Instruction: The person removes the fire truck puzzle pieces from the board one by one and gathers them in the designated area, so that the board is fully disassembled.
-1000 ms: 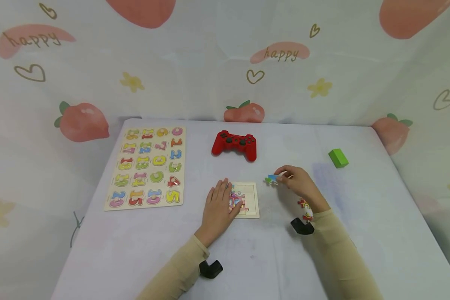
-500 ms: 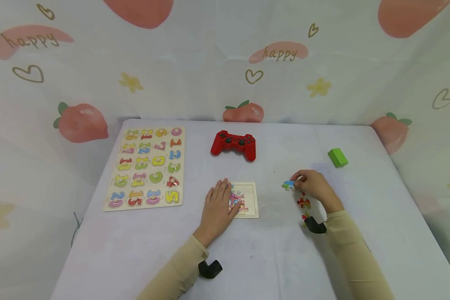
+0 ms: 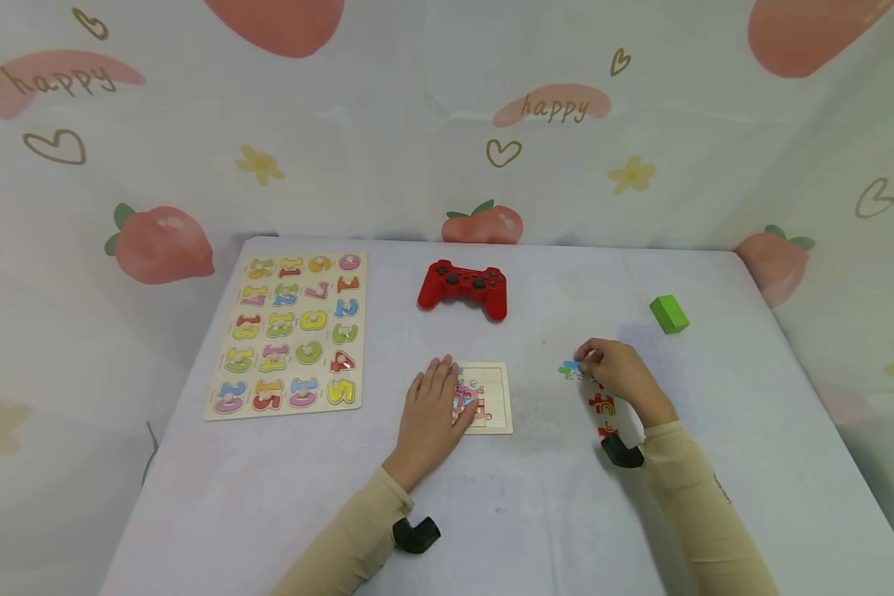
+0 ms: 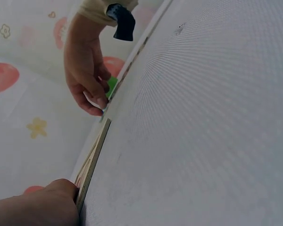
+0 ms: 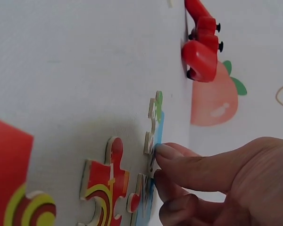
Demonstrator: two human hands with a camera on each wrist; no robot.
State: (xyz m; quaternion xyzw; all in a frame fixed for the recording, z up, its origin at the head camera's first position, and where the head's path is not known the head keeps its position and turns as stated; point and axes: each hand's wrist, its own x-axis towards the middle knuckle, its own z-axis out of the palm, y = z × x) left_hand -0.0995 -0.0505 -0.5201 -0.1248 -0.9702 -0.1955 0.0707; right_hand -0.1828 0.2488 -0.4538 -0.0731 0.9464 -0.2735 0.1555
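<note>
My left hand [image 3: 430, 418] lies flat with straight fingers over the left part of a small wooden jigsaw tray [image 3: 500, 387]. Some pink and blue pieces in the tray show beside the thumb; the rest are covered. To the right, my right hand [image 3: 624, 374] pinches a blue and green jigsaw piece [image 3: 569, 370] at tabletop height. In the right wrist view, the thumb is at the edge of this blue piece [image 5: 157, 123], and other fingertips are partly hidden behind it. Close by lie a red and yellow jigsaw piece [image 5: 104, 181] and another red piece [image 5: 8, 160].
A number puzzle board [image 3: 286, 331] lies at the left of the white-covered table [image 3: 492, 530]. At the back stands a red game controller [image 3: 463, 288]. A green block [image 3: 669, 314] sits at the back right. A patterned cloth hangs behind.
My right hand has moved right and slightly toward me with the blue and green jigsaw piece, to beside the red pieces; in the last half second it barely shifted. The left hand stayed put.
</note>
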